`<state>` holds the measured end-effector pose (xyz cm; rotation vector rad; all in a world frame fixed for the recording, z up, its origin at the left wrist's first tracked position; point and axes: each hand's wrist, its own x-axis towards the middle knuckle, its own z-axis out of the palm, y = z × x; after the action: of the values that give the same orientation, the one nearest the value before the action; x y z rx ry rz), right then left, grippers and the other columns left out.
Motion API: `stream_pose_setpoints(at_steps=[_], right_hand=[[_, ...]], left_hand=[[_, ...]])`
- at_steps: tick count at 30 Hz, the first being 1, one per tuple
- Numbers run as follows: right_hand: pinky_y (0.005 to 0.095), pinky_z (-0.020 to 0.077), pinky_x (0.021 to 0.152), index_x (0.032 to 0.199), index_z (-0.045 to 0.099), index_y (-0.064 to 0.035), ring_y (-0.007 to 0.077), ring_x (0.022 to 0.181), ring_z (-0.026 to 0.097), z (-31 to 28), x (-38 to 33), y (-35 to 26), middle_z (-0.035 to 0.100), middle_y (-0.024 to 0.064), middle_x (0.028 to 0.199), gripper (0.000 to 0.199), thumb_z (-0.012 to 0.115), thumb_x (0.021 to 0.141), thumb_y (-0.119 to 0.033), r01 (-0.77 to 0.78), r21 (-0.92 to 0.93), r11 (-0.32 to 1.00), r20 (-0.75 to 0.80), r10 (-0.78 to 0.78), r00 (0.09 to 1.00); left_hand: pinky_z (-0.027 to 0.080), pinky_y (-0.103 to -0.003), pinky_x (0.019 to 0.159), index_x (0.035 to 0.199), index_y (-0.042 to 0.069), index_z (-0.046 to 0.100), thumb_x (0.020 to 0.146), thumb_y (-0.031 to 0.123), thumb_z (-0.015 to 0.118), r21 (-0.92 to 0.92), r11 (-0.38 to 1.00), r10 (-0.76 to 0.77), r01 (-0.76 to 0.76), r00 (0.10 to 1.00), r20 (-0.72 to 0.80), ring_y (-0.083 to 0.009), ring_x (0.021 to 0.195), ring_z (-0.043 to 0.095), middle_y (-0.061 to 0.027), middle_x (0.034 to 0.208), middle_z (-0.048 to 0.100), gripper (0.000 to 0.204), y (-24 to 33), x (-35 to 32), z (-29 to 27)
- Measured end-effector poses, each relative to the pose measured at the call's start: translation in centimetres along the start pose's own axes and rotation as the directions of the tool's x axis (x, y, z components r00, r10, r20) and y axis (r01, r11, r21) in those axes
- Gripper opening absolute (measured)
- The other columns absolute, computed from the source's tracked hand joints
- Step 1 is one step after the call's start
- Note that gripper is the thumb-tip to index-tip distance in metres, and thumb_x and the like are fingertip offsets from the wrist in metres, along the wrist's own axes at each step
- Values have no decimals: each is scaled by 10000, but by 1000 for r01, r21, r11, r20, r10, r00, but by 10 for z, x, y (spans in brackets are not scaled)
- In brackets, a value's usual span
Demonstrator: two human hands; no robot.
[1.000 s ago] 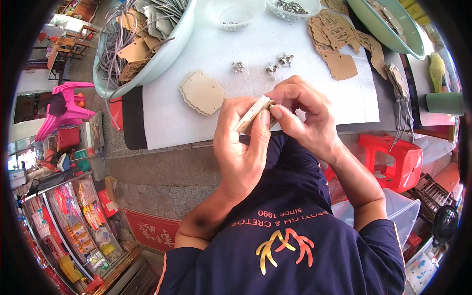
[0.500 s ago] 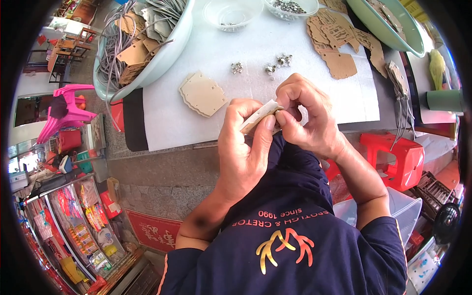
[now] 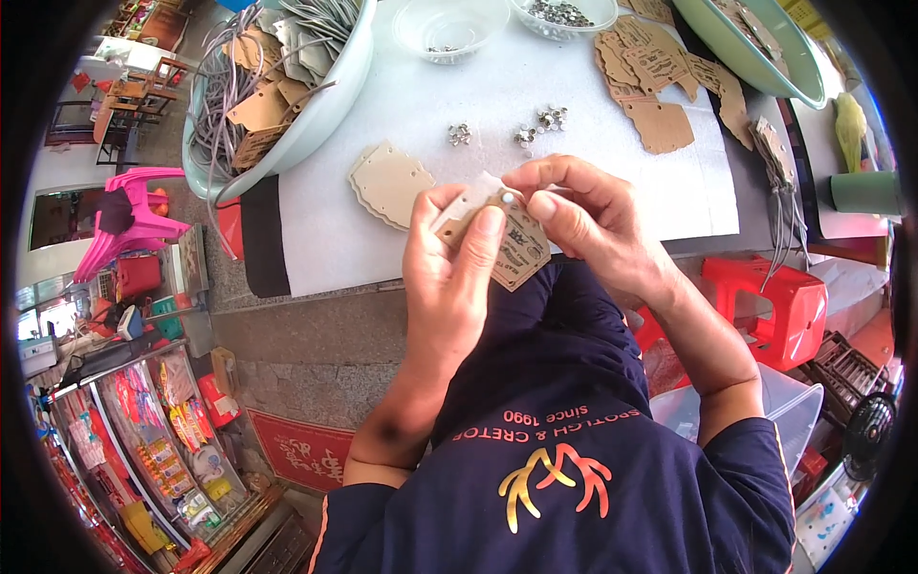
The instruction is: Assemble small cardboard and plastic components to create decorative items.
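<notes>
My left hand (image 3: 448, 249) grips a brown printed cardboard tag (image 3: 521, 251) together with a paler piece along its upper edge, thumb across the front. A small, round, whitish metal-looking piece (image 3: 507, 197) shows at the tag's top corner. The curled index finger and thumb of my right hand (image 3: 593, 215) close on that corner from the right; what lies between their tips is partly hidden. Just beyond my left hand, a small stack of pale grey tags (image 3: 387, 182) lies on the white sheet (image 3: 660, 201). Little shiny metal fasteners (image 3: 552, 118) sit in clusters farther off.
At the far left a pale green basin (image 3: 335, 115) holds grey cords and tags. Two clear bowls (image 3: 449, 29) with metal bits stand at the back. Brown tags (image 3: 660, 124) lie far right, near another green basin (image 3: 765, 72). A red stool (image 3: 779, 316) is at right.
The tag has turned so that its printed face and the small round piece show. Both hands shifted slightly, my left hand moving left, and my right fingers are at the corner.
</notes>
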<state>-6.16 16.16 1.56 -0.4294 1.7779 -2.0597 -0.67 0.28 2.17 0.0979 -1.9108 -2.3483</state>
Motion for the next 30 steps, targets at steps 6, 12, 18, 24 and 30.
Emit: stream_pose_setpoints(at_steps=[6, 12, 18, 24, 30], right_hand=[[185, 420, 579, 1104, 649, 15, 12, 676, 496, -3, -11, -14, 620, -23, 812, 297, 623, 960, -243, -190, -80, 979, 96, 197, 976], [183, 390, 526, 1060, 649, 13, 7, 610, 472, 2, -13, -19, 607, -38, 766, 238, 636, 942, -192, -318, 40, 947, 141, 309, 940], [185, 376, 500, 1024, 641, 18, 13, 573, 469, 6, -10, -16, 597, -33, 741, 201, 617, 942, -165, -322, 48, 946, 139, 312, 940], [183, 385, 507, 1038, 636, 8, 9, 593, 482, 12, -11, -17, 602, -29, 745, 197, 615, 943, -164, -324, 1, 946, 168, 320, 933], [207, 398, 514, 1047, 635, 3, 29, 585, 473, 17, -3, -17, 593, -27, 753, 183, 614, 955, -154, -281, -148, 948, 216, 308, 926]], left_hand=[[484, -239, 854, 1225, -20, 419, 984, 113, 561, -289, 953, -127, 91, 986, -107, -100, 956, 598, -104, 1066, 631, 310, 4, 6, -7], [490, -255, 859, 1231, -27, 431, 972, 91, 571, -327, 943, -104, 61, 988, -116, -108, 947, 602, -98, 1056, 632, 317, 7, 5, -8], [482, -262, 839, 1156, -21, 566, 955, 85, 585, -369, 923, -125, 112, 992, -13, -103, 945, 591, -66, 1046, 624, 228, 1, -2, -12], [474, -261, 842, 1152, -15, 583, 950, 72, 581, -273, 958, -97, 82, 994, -43, -98, 934, 581, -58, 1049, 615, 220, 2, -13, -12], [470, -260, 859, 1166, -14, 585, 940, 50, 588, -276, 959, -87, 59, 992, -91, -99, 956, 583, -56, 1056, 624, 235, -6, -21, -24]])
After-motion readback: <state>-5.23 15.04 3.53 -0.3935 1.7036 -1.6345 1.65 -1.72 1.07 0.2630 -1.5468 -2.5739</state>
